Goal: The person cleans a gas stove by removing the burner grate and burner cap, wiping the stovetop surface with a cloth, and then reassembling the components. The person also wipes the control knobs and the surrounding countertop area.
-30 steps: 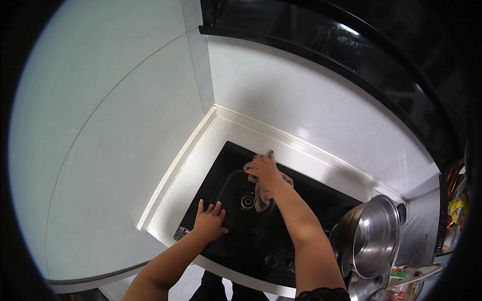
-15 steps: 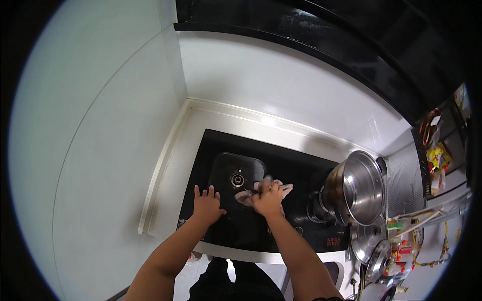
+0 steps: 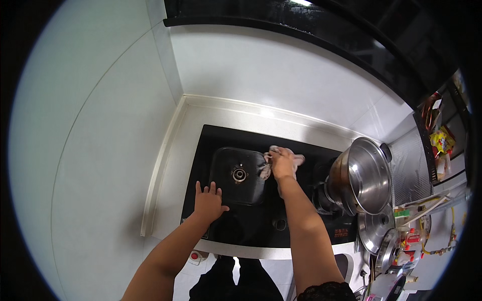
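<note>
A black glass gas cooktop (image 3: 231, 228) lies in front of me, with a bare burner (image 3: 239, 174) in the sunken square at its left. My left hand (image 3: 207, 202) rests on the glass near the left edge, its fingers spread and holding nothing. Bunched under my right hand (image 3: 282, 163) is a pale pinkish cloth (image 3: 298, 159), pressed against the cooktop just right of the sunken square. The fingers are closed over it and hide part of it. A dark control knob (image 3: 279, 223) shows toward the front, left of my right forearm.
A large steel pot (image 3: 369, 178) stands on the right burner. Beyond the cooktop's right end are pot lids (image 3: 374, 231) and several bottles. White walls (image 3: 261, 65) close in behind and on the left. A black range hood (image 3: 281, 20) hangs above.
My right hand has slid away from me and slightly right with the cloth, from the front right of the sunken square to beside its far right corner. My left hand stays put.
</note>
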A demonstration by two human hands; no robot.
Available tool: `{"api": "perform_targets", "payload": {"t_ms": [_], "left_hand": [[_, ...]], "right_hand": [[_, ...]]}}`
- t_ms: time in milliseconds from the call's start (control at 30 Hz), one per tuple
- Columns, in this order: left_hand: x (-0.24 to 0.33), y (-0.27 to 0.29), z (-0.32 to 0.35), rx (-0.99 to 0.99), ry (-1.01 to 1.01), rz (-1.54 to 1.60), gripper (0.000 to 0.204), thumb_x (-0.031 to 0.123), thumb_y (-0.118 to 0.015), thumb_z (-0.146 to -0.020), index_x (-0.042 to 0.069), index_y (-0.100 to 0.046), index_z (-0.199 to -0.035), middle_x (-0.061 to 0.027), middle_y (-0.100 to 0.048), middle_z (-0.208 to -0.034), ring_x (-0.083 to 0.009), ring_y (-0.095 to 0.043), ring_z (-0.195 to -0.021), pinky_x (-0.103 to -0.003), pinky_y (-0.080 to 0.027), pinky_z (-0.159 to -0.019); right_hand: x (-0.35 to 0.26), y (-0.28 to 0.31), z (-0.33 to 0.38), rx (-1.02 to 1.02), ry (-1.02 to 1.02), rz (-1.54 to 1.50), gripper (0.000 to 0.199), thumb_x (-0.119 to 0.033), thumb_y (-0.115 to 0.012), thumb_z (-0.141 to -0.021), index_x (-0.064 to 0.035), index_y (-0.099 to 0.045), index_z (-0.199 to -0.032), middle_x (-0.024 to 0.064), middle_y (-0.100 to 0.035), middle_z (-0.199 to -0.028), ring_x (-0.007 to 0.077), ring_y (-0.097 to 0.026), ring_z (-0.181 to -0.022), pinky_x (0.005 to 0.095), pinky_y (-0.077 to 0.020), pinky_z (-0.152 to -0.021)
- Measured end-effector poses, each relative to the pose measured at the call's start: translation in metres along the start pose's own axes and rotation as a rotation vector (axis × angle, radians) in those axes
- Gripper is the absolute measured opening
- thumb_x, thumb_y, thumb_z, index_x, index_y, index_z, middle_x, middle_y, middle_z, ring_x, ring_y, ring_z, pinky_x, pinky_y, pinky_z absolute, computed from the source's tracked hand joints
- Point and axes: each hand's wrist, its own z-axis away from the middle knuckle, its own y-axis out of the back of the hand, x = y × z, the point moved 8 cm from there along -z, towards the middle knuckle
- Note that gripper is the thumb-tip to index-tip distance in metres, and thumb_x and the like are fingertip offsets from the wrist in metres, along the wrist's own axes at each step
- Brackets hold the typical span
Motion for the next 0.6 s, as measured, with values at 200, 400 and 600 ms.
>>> {"api": "perform_targets", "payload": {"t_ms": [200, 400, 600], "left_hand": [[-0.002, -0.007, 0.0, -0.029, 0.008, -0.025, 0.077, 0.062, -0.062, -0.078, 0.007, -0.055, -0.13, -0.0193, -0.044, -0.143, -0.0317, -0.051, -0.123, -0.059, -0.016, -0.113], [0.0, 0.001, -0.003, -0.046, 0.016, 0.01, 0.075, 0.057, -0.066, -0.078, 0.005, -0.054, -0.131, -0.0188, -0.044, -0.143, -0.033, -0.051, -0.124, -0.058, -0.014, -0.114], [-0.002, 0.002, 0.0, -0.064, 0.028, 0.035, 0.076, 0.058, -0.067, -0.077, 0.007, -0.054, -0.131, -0.018, -0.044, -0.143, -0.0321, -0.05, -0.125, -0.059, -0.013, -0.114]], "right_hand": [[-0.035, -0.025, 0.059, -0.162, 0.426, -0.228, 0.028, -0.003, -0.064, -0.075, -0.009, -0.072, -0.101, 0.0114, -0.061, -0.12, 0.0342, -0.051, -0.112, 0.0401, -0.0436, -0.098], [-0.064, 0.017, 0.011, -0.146, 0.435, -0.324, 0.036, -0.005, -0.068, -0.075, -0.0078, -0.069, -0.111, 0.0111, -0.059, -0.125, 0.033, -0.051, -0.118, 0.0373, -0.042, -0.103], [-0.09, -0.03, 0.004, -0.615, 0.265, 0.107, 0.049, -0.025, -0.048, -0.094, -0.0363, -0.042, -0.141, -0.0038, -0.023, -0.157, 0.0269, -0.015, -0.146, 0.0575, -0.0228, -0.113]]}}
